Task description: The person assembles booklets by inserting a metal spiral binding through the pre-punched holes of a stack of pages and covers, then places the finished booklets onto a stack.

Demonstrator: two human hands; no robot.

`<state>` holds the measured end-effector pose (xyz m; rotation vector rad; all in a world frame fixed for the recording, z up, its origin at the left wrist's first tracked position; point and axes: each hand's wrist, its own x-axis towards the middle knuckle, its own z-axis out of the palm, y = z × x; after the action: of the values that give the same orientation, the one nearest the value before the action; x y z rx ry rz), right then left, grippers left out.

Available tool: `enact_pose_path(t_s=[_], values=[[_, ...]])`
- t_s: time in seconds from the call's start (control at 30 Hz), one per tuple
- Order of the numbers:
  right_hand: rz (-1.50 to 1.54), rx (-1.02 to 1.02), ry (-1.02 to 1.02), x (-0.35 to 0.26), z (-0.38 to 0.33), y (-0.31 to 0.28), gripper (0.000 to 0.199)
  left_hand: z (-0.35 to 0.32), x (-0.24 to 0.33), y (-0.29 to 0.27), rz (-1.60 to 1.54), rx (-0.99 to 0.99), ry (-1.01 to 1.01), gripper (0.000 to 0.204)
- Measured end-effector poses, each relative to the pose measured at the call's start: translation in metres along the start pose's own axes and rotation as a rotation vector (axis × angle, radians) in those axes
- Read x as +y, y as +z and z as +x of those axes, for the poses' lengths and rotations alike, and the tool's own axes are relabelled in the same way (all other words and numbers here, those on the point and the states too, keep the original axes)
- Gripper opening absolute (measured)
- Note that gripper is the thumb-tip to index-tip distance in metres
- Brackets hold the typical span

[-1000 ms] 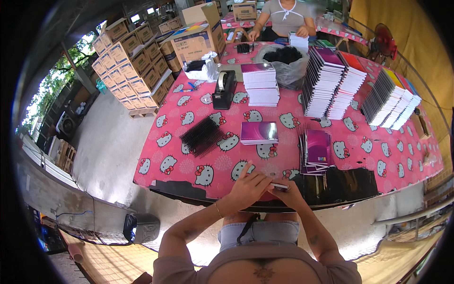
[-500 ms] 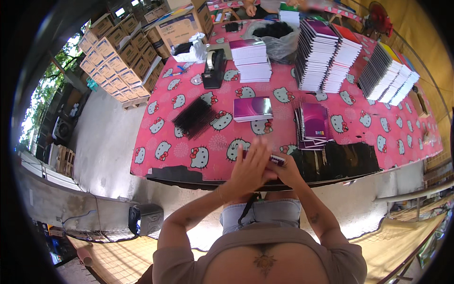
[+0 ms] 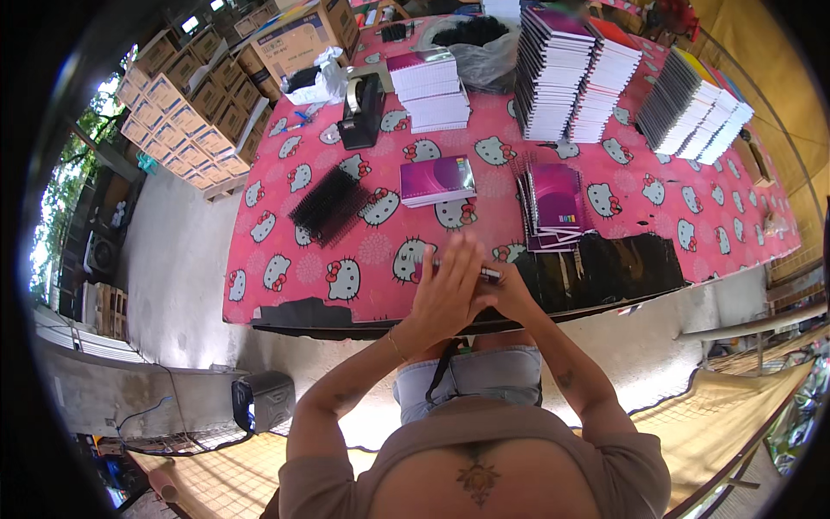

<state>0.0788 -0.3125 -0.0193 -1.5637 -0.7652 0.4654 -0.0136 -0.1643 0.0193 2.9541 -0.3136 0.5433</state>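
Observation:
At the near table edge, my left hand (image 3: 448,283) lies flat with fingers stretched over a small purple notebook (image 3: 491,275), mostly hidden beneath it. My right hand (image 3: 512,291) is closed around the notebook's right end. Beyond my hands sits a short stack of purple-covered notebooks (image 3: 437,179) without visible coils. To its right is a pile of spiral-bound purple notebooks (image 3: 555,201). A bundle of black spiral binding coils (image 3: 328,206) rests to the left.
A black tape dispenser (image 3: 361,112), a taller stack of unbound notebooks (image 3: 428,93) and a plastic bag of black coils (image 3: 474,54) stand farther back. Tall notebook stacks (image 3: 553,82) rise at the right. Cardboard boxes (image 3: 186,117) are piled left of the pink table (image 3: 251,285).
The whole view has shifted, so the table's things appear farther left and higher. My hands stay together on the notebook, with little visible change in their grip.

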Motion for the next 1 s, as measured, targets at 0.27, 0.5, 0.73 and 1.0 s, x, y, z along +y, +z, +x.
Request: enact_pose_path(t_s=[0.27,0.5,0.73,1.0], values=[[0.007,-0.019,0.102,0.008,0.005,0.000,0.028,-0.007,0.006,0.001,-0.092,-0.034,0.037,0.083],[-0.007,-0.018,0.048,-0.010,0.003,-0.001,0.027,0.008,0.001,-0.013,-0.189,0.214,-0.030,0.045],[-0.033,0.015,-0.071,-0.041,-0.015,-0.042,0.024,0.014,-0.006,-0.012,-0.269,0.297,0.036,0.021],[-0.202,-0.021,-0.132,-0.055,-0.013,-0.048,0.012,0.013,-0.008,-0.021,-0.314,0.279,0.023,0.026]])
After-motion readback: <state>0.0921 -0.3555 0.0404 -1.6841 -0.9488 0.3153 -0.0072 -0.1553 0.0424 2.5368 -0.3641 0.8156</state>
